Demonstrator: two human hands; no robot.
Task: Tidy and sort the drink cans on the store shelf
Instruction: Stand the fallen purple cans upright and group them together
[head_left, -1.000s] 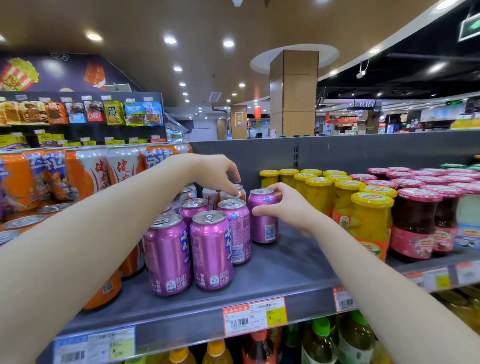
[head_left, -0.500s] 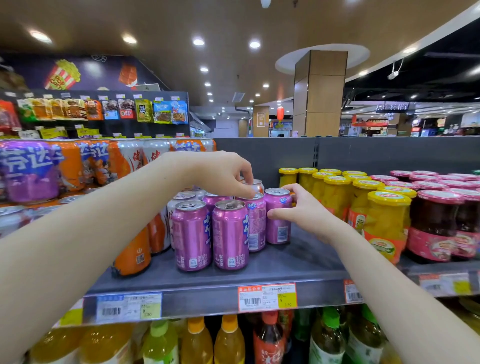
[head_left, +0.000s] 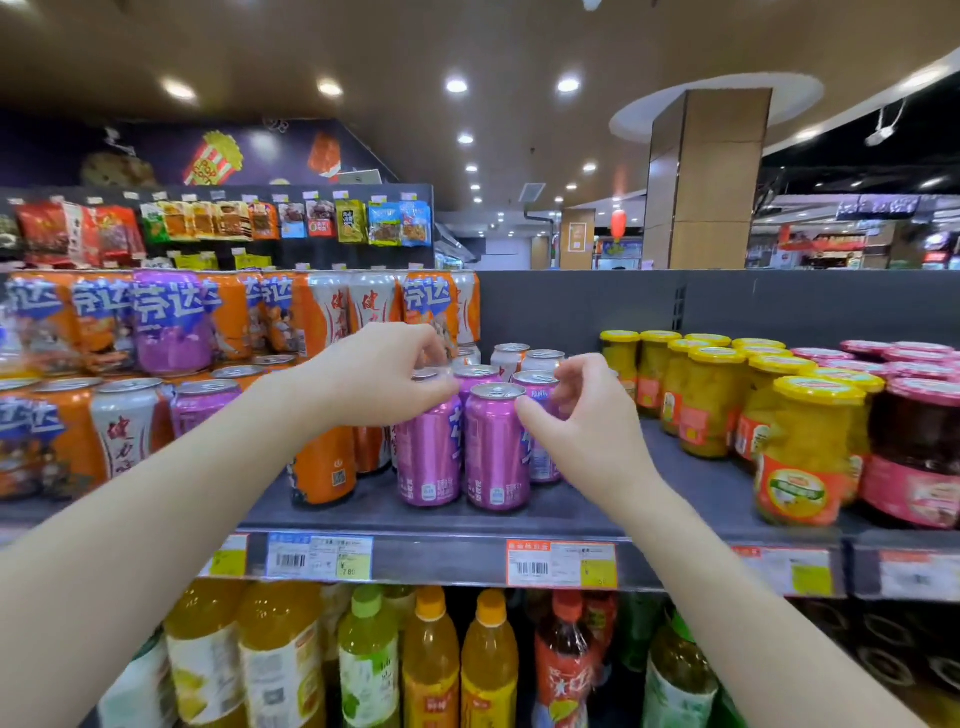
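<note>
Both hands are raised to the cluster of purple drink cans (head_left: 496, 447) on the grey shelf (head_left: 675, 499).

Left hand (head_left: 374, 379): fingers curled together and laid over the top of the left front purple can (head_left: 428, 457); whether the rim is actually pinched cannot be told, as the fingertips hide it.

Right hand (head_left: 582, 421): fingers loosely curled, thumb tip touching the upper right side of the right front purple can. No closed grip is seen; the other fingers stand off the can behind.

Position of task items: two purple cans upright at the front, touching side by side, more purple and silver cans (head_left: 524, 356) in rows behind. Orange cans (head_left: 322, 467) stand just to the left; stacked mixed cans fill the far left. Yellow-lidded fruit jars (head_left: 802, 452) stand well apart to the right.

Step judged in hand: squaring the purple cans into straight rows, front pair being nudged into line.

Next move (judgement): a firmer hold from above or from both sides is called for, then a short slide along the shelf. Cans stand close together; a sideways push could topple a neighbour.
</note>
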